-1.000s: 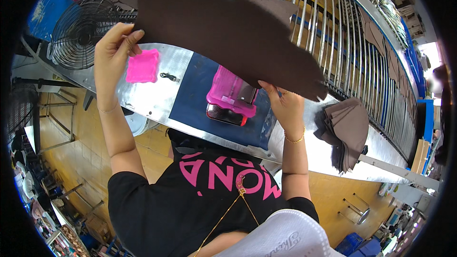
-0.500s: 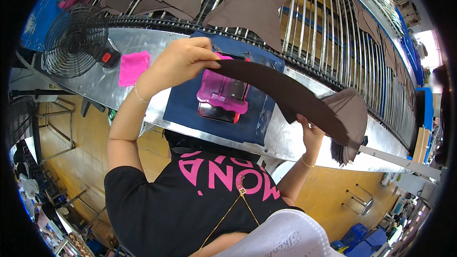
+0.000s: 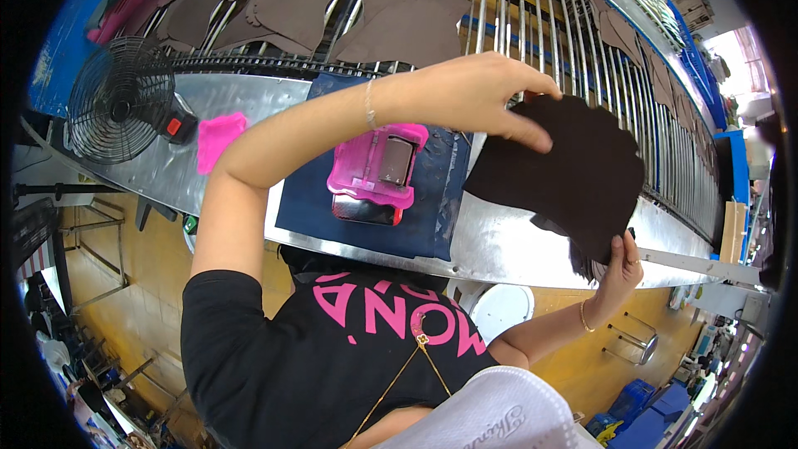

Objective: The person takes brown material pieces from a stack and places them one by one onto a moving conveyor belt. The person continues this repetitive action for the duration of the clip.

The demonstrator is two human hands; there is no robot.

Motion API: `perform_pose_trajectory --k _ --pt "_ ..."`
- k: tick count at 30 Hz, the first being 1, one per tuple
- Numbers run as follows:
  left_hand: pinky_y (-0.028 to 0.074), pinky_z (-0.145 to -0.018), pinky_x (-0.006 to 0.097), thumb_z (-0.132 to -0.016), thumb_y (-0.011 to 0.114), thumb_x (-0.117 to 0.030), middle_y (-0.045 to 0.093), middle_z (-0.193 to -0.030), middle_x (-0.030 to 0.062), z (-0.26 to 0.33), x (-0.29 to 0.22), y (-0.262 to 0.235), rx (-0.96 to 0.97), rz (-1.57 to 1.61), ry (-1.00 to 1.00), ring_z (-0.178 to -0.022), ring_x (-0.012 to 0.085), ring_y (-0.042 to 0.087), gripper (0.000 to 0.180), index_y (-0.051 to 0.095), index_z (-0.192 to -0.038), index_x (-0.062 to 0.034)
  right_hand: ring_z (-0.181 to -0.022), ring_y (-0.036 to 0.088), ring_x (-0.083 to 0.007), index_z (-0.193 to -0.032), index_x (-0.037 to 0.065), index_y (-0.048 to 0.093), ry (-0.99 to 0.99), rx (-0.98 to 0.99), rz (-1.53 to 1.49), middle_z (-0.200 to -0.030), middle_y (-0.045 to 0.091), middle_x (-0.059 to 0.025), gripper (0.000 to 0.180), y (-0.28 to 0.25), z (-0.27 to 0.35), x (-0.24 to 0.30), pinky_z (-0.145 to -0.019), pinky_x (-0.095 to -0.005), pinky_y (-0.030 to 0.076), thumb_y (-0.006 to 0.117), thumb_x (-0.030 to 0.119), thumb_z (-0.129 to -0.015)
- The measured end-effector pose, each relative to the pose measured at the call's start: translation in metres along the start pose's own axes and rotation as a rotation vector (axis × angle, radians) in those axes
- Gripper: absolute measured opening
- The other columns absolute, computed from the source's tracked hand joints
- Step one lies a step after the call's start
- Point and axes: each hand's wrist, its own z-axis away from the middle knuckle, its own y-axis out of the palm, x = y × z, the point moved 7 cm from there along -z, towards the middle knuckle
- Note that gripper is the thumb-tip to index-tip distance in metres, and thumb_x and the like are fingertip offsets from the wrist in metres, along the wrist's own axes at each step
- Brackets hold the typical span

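A dark brown flat cut piece, like leather or fabric with one scalloped edge, is held up between my hands at the right of the bench. My left hand reaches across, its thumb on the piece's near face and its fingers at the upper edge. Down at the lower right corner, my right hand pinches it between thumb and fingers. Behind and below hangs a stack of similar pieces, mostly hidden. Under my left forearm a pink tray with a small brown block in it sits on a dark blue mat.
Beyond the metal bench runs a conveyor of metal rods with several brown cut pieces lying on it. A black wire fan and a second pink tray stand at the left. A metal bar extends at the right.
My left hand has swung from above the pink tray to the right, onto the upper edge of the brown piece. My right hand has moved right and down to its lower corner.
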Motion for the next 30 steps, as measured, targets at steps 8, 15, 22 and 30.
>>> perform_pose_trajectory --k 8,15,22,30 --pt "0.031 -0.035 0.021 -0.089 0.059 -0.019 0.053 -0.066 -0.0008 -0.003 0.122 -0.047 -0.321 0.423 -0.362 -0.039 0.0051 0.044 0.028 0.057 -0.113 -0.0043 -0.086 0.059 -0.0178 -0.114 0.002 0.06 0.214 -0.086 0.221 -0.099 0.064 -0.0116 0.035 -0.015 -0.038 -0.077 -0.08 -0.0292 0.046 0.061 0.027 -0.09" --pt "0.03 -0.036 0.024 -0.091 0.053 -0.006 0.047 -0.068 -0.0008 0.063 0.301 -0.072 -0.618 0.705 -0.71 -0.043 0.0084 0.042 0.013 0.054 -0.104 -0.0053 -0.107 0.054 -0.0336 -0.117 0.003 0.058 0.455 -0.058 0.908 -0.114 0.057 -0.0211 0.054 -0.066 0.002 -0.265 -0.09 -0.0431 0.044 0.067 0.041 -0.079" --pt "0.035 -0.036 0.023 -0.089 0.052 -0.005 0.052 -0.069 0.0011 0.085 0.378 -0.057 -0.652 0.662 -0.879 -0.044 0.0089 0.046 0.01 0.057 -0.098 -0.0057 -0.11 0.052 -0.0355 -0.119 0.014 0.054 0.799 -0.069 0.983 -0.116 0.055 -0.0165 0.056 -0.058 0.0 -0.225 -0.088 -0.05 0.044 0.071 0.044 -0.074" --pt "0.046 -0.044 0.03 -0.083 0.065 -0.021 0.058 -0.078 0.0103 0.079 0.362 -0.071 -0.612 -0.005 -0.972 -0.049 0.017 0.058 0.043 0.043 -0.115 -0.0048 -0.091 0.062 -0.0309 -0.113 0.013 0.056 0.524 -0.037 1.175 -0.1 0.062 -0.0177 0.035 -0.082 -0.001 -0.234 -0.074 -0.0469 0.05 0.065 0.031 -0.083"
